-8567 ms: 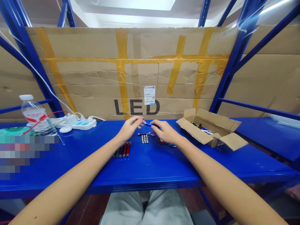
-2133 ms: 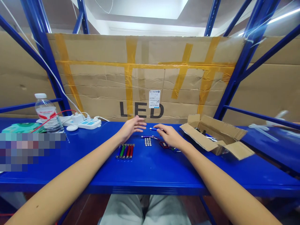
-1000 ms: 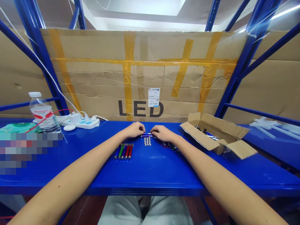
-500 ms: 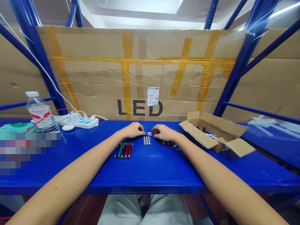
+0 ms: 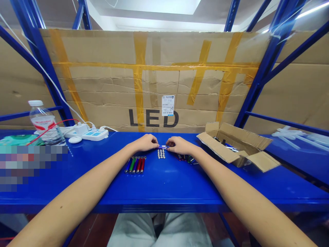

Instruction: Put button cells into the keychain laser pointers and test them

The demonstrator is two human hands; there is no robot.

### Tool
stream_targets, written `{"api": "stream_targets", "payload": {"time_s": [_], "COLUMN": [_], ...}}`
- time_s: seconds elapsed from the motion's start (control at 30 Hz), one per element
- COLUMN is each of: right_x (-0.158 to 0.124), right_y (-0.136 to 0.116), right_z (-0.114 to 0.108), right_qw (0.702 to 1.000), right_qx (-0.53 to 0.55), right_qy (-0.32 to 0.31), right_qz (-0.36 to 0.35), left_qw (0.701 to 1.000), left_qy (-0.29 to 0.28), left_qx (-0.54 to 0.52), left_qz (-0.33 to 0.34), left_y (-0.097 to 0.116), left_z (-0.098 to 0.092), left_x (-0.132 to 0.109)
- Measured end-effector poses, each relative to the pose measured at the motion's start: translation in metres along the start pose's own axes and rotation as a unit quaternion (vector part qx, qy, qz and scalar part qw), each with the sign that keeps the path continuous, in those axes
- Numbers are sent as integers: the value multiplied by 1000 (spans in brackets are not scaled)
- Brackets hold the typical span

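Note:
My left hand (image 5: 148,142) and my right hand (image 5: 179,145) meet over the back middle of the table, fingers pinched around opposite ends of a small blue metal flashlight (image 5: 162,146). It lies sideways between them, its ends partly covered by the fingertips. Just in front of it, silver button cells (image 5: 161,154) sit in neat rows. Beside my left forearm stands a row of flashlight tubes (image 5: 135,165) in blue, green and red, side by side. More coloured tubes (image 5: 183,157) lie in a loose group by my right wrist, partly hidden by the arm.
An open cardboard box (image 5: 236,151) with more tubes inside stands at the right. On the left are a water bottle (image 5: 46,125), a white power strip (image 5: 94,134) and a small white disc (image 5: 75,140). A large taped cardboard sheet (image 5: 113,92) closes off the back between blue posts.
Both hands keep their places and their pinch on the flashlight. Only a slight shift of the right fingers shows, with a bit more of the silver end visible.

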State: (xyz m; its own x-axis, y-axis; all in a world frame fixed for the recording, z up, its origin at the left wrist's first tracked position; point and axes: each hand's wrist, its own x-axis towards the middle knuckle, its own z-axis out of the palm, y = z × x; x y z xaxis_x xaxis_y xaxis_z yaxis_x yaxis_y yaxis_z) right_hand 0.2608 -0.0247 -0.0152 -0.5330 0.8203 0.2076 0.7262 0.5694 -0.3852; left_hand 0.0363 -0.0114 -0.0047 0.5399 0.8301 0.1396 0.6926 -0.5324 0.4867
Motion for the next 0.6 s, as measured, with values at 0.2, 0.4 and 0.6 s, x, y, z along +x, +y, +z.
{"api": "stream_targets", "payload": {"time_s": [0.2, 0.4, 0.6], "right_x": [-1, 2, -12], "right_y": [-2, 4, -32], "right_z": [0, 4, 0], "right_qw": [1000, 1000, 984], "right_qx": [-3, -14, -23], "right_qy": [9, 19, 128], "right_qz": [2, -4, -119], "left_qw": [1000, 999, 994], "left_qy": [-4, 32, -107], "left_qx": [6, 17, 21], "left_qz": [4, 19, 27], "left_y": [1, 0, 5], "left_z": [0, -10, -42], "left_x": [0, -2, -26]}}
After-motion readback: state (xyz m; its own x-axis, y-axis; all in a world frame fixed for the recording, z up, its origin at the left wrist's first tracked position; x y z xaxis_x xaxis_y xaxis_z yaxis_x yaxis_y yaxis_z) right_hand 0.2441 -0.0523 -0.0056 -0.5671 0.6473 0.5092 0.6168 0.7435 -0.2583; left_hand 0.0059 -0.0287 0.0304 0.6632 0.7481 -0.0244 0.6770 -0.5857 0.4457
